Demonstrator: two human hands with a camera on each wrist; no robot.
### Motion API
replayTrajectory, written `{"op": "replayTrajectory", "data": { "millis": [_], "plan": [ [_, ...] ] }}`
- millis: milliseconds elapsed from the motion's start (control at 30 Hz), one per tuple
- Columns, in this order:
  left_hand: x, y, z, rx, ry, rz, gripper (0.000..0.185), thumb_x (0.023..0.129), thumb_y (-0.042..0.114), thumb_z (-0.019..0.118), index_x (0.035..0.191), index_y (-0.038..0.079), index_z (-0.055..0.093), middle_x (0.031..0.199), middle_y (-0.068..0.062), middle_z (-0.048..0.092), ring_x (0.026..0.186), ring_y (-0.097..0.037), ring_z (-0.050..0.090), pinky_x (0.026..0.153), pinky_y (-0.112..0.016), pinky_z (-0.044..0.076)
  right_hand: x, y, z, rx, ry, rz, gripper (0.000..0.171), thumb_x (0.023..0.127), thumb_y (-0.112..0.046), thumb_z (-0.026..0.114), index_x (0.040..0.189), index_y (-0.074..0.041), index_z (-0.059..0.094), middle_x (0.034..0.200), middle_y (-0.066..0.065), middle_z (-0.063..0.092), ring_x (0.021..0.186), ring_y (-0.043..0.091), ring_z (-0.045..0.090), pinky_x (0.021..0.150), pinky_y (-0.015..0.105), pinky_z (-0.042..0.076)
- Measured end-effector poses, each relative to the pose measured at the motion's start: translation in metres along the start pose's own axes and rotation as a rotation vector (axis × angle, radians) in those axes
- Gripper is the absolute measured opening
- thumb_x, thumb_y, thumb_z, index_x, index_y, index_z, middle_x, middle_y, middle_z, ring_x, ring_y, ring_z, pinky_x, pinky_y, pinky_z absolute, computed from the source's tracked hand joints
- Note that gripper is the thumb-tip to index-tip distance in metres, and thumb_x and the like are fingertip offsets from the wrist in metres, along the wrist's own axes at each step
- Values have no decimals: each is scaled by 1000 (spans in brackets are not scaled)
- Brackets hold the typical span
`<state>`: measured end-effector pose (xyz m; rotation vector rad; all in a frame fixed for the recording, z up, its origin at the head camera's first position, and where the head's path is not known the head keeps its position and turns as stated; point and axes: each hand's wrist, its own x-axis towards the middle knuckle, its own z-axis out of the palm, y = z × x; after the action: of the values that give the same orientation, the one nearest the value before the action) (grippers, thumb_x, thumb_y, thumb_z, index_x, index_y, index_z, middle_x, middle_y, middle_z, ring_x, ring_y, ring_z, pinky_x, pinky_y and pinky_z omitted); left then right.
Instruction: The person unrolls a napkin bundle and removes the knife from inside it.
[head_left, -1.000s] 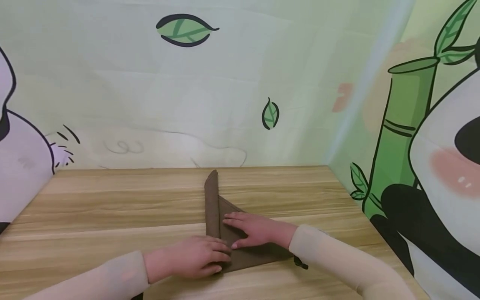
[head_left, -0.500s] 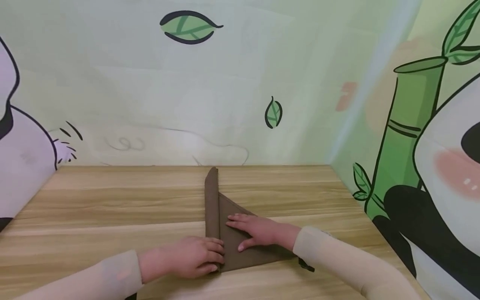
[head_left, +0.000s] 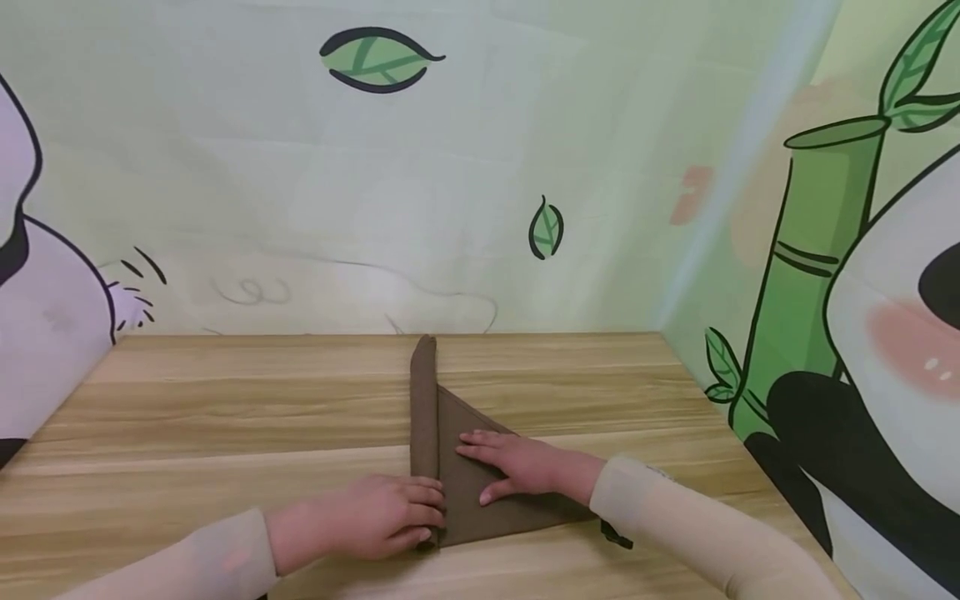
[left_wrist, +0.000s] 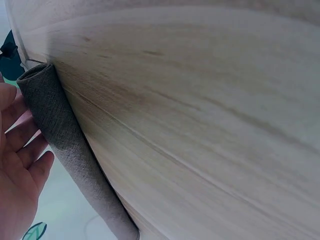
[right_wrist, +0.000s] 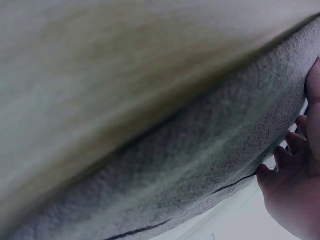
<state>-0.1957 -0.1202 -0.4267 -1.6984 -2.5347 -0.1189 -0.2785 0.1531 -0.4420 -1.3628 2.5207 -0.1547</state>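
A brown cloth point(head_left: 487, 508) lies folded into a triangle on the wooden table, its left edge made into a narrow roll point(head_left: 424, 408) that points away from me. My left hand point(head_left: 382, 515) lies over the near end of that roll, fingers bent loosely across it. In the left wrist view, the open end of the cloth roll point(left_wrist: 40, 72) shows beside the fingers. My right hand point(head_left: 525, 462) rests spread on the triangle, thumb apart from the fingers. The right wrist view shows the cloth's edge point(right_wrist: 200, 145) close up, with part of the hand beside it.
The wooden table point(head_left: 225, 400) runs back to a pale green wall cloth point(head_left: 262, 167) printed with leaves. A printed panda and bamboo point(head_left: 817, 250) cover the right side. A small black object point(head_left: 617, 535) shows under the right sleeve.
My left hand has drawn slightly left, its fingertips now over the roll instead of past it. The right hand has slid a little right on the cloth. The head view has shifted slightly.
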Motion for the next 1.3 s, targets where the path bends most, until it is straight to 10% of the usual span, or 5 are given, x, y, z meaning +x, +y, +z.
{"op": "replayTrajectory", "data": {
  "millis": [1300],
  "plan": [
    [-14, 3, -12, 83, 24, -77, 24, 103, 27, 59, 119, 20, 75, 124, 0, 75, 113, -15, 71, 93, -32, 60, -31, 3, -10, -2, -7, 115, 73, 95, -42, 70, 154, -7, 45, 162, 17, 42, 150, 35, 42, 120, 47, 42]
  ]
}}
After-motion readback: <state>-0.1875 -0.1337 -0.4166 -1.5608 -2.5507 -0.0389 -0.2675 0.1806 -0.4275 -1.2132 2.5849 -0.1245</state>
